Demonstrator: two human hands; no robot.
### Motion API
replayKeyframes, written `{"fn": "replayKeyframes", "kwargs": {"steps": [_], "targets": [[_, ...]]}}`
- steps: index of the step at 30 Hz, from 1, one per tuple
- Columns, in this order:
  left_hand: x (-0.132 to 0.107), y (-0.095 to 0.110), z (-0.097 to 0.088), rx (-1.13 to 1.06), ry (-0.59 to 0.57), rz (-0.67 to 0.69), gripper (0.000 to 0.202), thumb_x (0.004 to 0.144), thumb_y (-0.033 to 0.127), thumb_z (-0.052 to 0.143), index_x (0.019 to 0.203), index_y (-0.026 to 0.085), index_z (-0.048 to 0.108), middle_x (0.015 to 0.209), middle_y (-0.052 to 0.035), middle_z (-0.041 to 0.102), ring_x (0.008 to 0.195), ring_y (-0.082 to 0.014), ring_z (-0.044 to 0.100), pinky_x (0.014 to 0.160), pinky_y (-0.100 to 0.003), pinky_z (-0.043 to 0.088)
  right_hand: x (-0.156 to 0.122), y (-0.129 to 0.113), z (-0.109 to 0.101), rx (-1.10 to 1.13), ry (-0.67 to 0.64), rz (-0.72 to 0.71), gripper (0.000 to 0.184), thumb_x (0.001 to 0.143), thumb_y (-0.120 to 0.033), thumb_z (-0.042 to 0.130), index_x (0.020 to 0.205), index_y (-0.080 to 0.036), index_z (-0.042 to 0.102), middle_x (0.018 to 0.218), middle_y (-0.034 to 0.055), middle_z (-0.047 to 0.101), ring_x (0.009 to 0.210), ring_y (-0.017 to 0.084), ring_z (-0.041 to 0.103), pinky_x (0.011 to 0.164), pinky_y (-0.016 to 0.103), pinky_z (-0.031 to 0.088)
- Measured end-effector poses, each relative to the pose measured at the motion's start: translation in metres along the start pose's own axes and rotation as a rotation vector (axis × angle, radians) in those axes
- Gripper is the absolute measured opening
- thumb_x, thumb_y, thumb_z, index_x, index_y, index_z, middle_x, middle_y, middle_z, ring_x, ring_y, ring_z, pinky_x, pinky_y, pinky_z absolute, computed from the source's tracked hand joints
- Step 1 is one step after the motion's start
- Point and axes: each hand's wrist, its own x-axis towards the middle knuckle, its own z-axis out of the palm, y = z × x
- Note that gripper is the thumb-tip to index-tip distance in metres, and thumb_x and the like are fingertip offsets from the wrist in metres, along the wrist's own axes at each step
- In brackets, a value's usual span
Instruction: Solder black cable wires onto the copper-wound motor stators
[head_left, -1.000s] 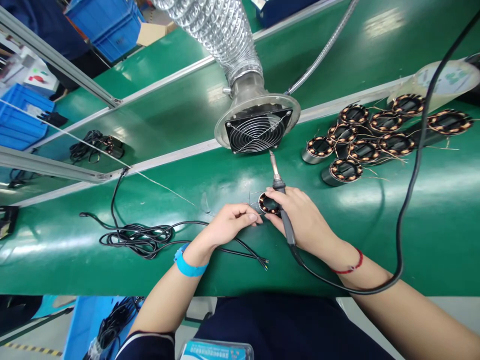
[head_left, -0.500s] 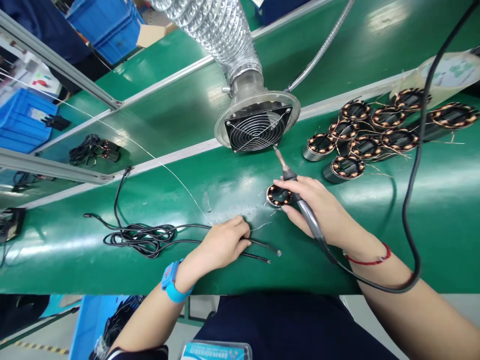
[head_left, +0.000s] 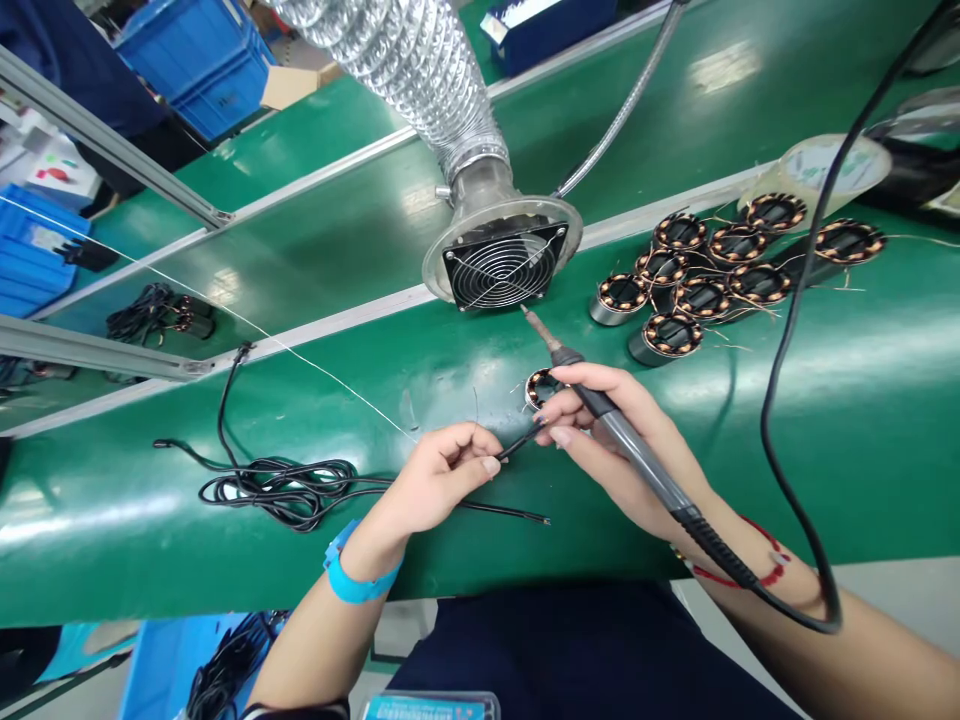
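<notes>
My left hand (head_left: 439,480) is closed around a black cable (head_left: 519,441), near its stripped end. A thin solder wire (head_left: 337,378) runs from the upper left down to this hand. My right hand (head_left: 626,492) grips a soldering iron (head_left: 634,450), its tip pointing up toward the fan. Thumb and fingers of the same hand also pinch the cable's end. Just behind these fingertips stands a stator with copper windings (head_left: 534,388), partly hidden by the hand. A second cable end (head_left: 525,516) lies on the bench below my left hand.
A fume-extractor fan (head_left: 504,270) on a silver duct (head_left: 420,80) hangs over the green bench. Several wound stators (head_left: 667,338) stand at the right, by a tape roll (head_left: 836,170). Coiled black cable (head_left: 292,490) lies at left. The iron's cord (head_left: 787,330) loops across the right side.
My left hand has raised one cable end off the bench toward my right hand. My right fingers have moved from the stator to pinch that end, still holding the iron.
</notes>
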Motion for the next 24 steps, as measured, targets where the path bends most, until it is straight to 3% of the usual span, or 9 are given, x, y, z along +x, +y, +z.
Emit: {"fn": "replayKeyframes", "kwargs": {"steps": [3, 7, 12, 16, 24], "targets": [[0.001, 0.002, 0.001, -0.020, 0.041, 0.023, 0.023, 0.073, 0.036, 0.070, 0.075, 0.016, 0.059, 0.061, 0.0044, 0.047, 0.054, -0.0069, 0.035, 0.053, -0.021, 0.029, 0.000, 0.000, 0.004, 0.004, 0.041, -0.011, 0.037, 0.087, -0.019, 0.063, 0.121, -0.027, 0.050, 0.093, 0.0001, 0.069, 0.084, 0.013, 0.070, 0.079, 0.029, 0.060], [0.003, -0.001, 0.001, -0.033, 0.045, 0.018, 0.024, 0.073, 0.038, 0.070, 0.074, 0.016, 0.060, 0.064, 0.0026, 0.051, 0.058, -0.0080, 0.041, 0.056, -0.022, 0.034, 0.000, 0.001, 0.006, -0.050, 0.048, -0.024, 0.037, 0.087, -0.021, 0.063, 0.121, -0.026, 0.049, 0.098, 0.0024, 0.069, 0.088, 0.014, 0.070, 0.079, 0.031, 0.060], [0.001, -0.006, -0.010, 0.025, -0.122, 0.037, 0.033, 0.082, 0.046, 0.064, 0.085, 0.014, 0.070, 0.068, -0.0022, 0.061, 0.061, -0.0104, 0.047, 0.059, -0.024, 0.036, 0.003, 0.004, 0.003, -0.005, 0.009, -0.045, 0.034, 0.089, -0.021, 0.061, 0.120, -0.027, 0.048, 0.100, 0.0027, 0.071, 0.086, 0.014, 0.070, 0.078, 0.031, 0.059], [0.001, -0.008, -0.016, -0.013, -0.272, 0.073, 0.045, 0.085, 0.056, 0.060, 0.086, 0.013, 0.072, 0.063, -0.0019, 0.057, 0.061, -0.0108, 0.048, 0.060, -0.024, 0.038, 0.005, 0.003, 0.004, 0.113, -0.053, 0.003, 0.033, 0.089, -0.023, 0.064, 0.118, -0.027, 0.048, 0.092, 0.0004, 0.072, 0.077, 0.012, 0.068, 0.071, 0.028, 0.058], [0.004, -0.014, -0.018, -0.035, -0.324, 0.089, 0.048, 0.088, 0.057, 0.056, 0.089, 0.012, 0.072, 0.062, -0.0007, 0.054, 0.060, -0.0104, 0.046, 0.061, -0.025, 0.040, 0.005, 0.002, 0.006, 0.269, -0.149, -0.023, 0.032, 0.090, -0.027, 0.065, 0.117, -0.027, 0.049, 0.088, -0.0010, 0.071, 0.073, 0.011, 0.067, 0.063, 0.024, 0.055]]}}
